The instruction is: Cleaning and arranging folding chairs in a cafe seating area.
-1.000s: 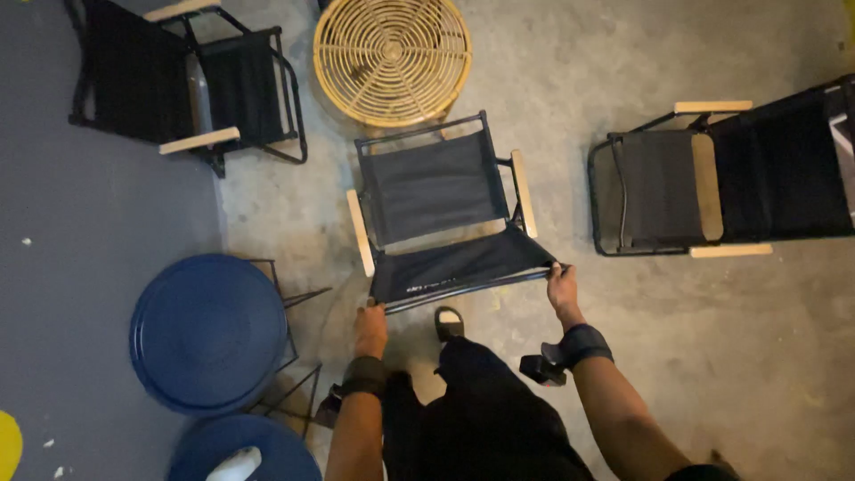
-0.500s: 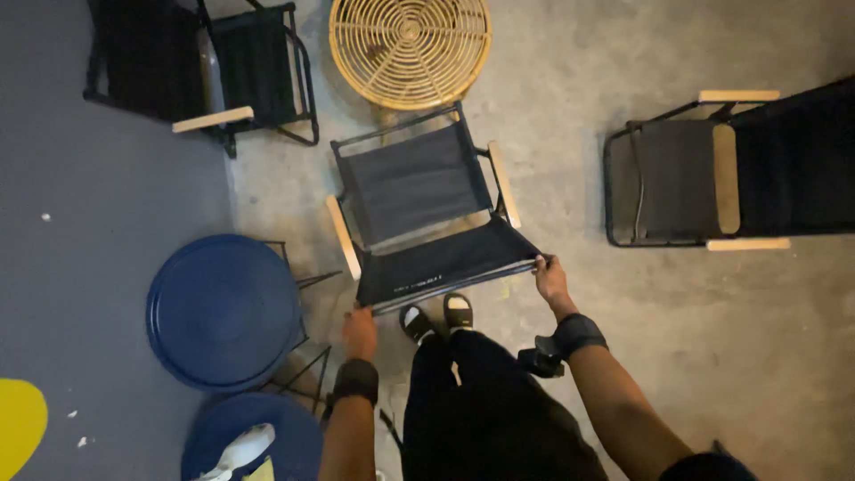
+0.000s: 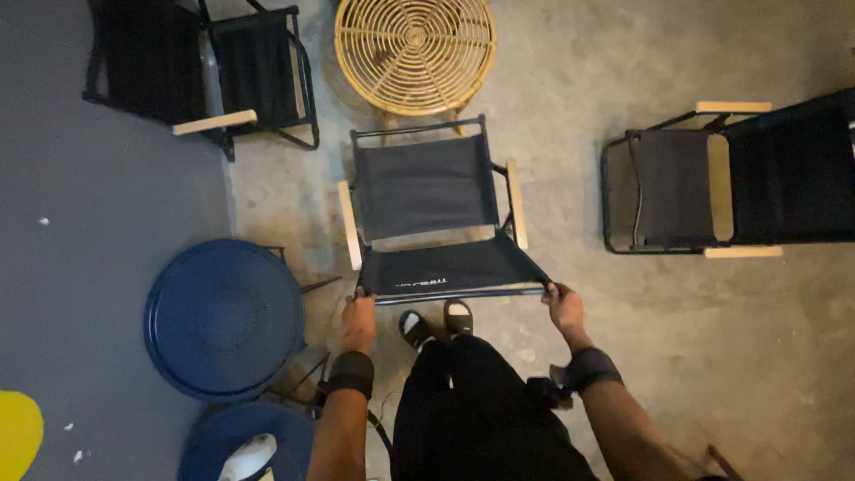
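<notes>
The folding chair stands at the centre of the frame on the concrete floor, its back toward the wicker table at top centre. The left hand is closed around the left end of the seat's front bar. The right hand is closed around the right end. A round blue stool stands just beside the left hand, at lower left.
</notes>
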